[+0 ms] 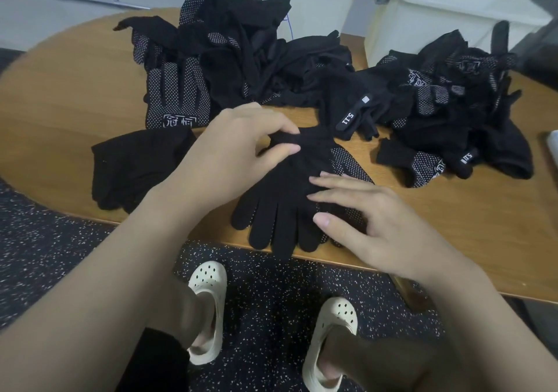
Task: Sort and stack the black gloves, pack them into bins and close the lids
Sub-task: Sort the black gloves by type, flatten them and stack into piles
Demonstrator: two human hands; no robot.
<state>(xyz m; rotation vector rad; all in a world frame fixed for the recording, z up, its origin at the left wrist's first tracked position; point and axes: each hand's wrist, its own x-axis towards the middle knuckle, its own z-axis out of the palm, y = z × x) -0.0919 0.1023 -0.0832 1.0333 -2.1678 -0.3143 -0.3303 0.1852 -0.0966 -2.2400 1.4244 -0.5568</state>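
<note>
We're over the wooden table [75, 96], and every place is read from the plain black glove [283, 198] lying at its near edge, fingers pointing toward us and hanging just past the rim. The left hand [232, 150] pinches that glove's cuff between thumb and fingertips. The right hand [371, 225] lies flat on it with fingers straight and spread, pressing the palm area. Under the glove, a dotted glove [347, 162] peeks out on the right. To the left of the glove lies a flat black stack [136, 168]. Beyond it sits the big loose heap [241, 59]; to its far right, a smaller pile [459, 105]. Behind them stand two cream bins [437, 14].
</note>
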